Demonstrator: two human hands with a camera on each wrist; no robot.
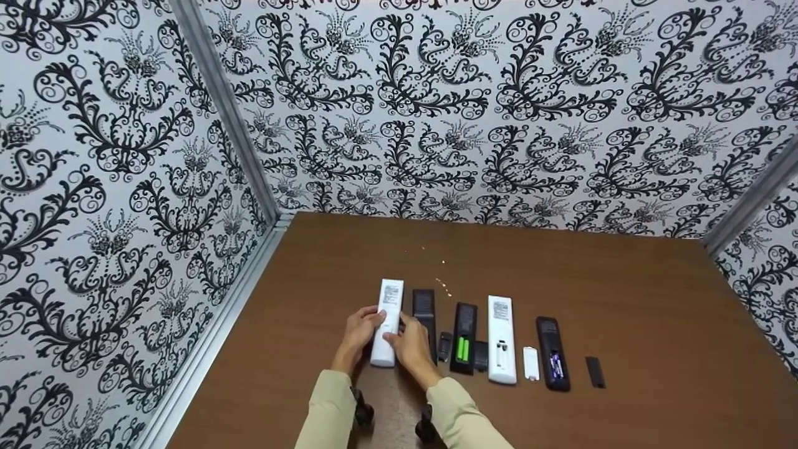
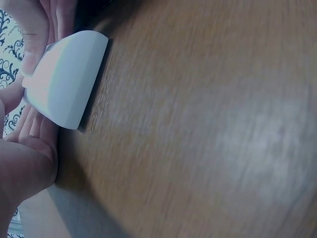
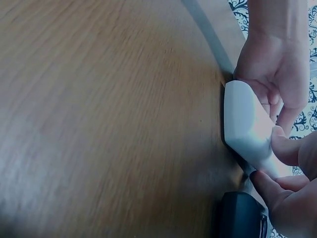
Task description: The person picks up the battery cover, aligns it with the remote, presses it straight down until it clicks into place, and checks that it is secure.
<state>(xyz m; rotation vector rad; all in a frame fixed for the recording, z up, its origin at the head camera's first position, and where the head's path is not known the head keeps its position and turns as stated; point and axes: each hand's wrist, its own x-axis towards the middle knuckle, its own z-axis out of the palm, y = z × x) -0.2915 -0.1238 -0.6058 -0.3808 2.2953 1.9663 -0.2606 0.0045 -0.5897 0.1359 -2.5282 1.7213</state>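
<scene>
- On the worktop [image 1: 312, 299], the white remote [image 1: 389, 326] lies back up.
- It will probably feel light, stiff and slightly slick, best held by its long sides.
- The left hand [image 1: 360, 327] grips its left side, the right hand [image 1: 413, 342] its right, both thumbs on top.
- Just to the right lies a dark remote [image 1: 424, 305]; farther right, an open-backed remote [image 1: 500, 324].

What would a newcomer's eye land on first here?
Probably the black-and-white scroll-patterned wallpaper behind the brown wooden table. Next, the two green cylindrical batteries in the slim black plastic remote mid-row. Then the long white plastic remote at the row's left end, held by the left hand and right hand.
</scene>
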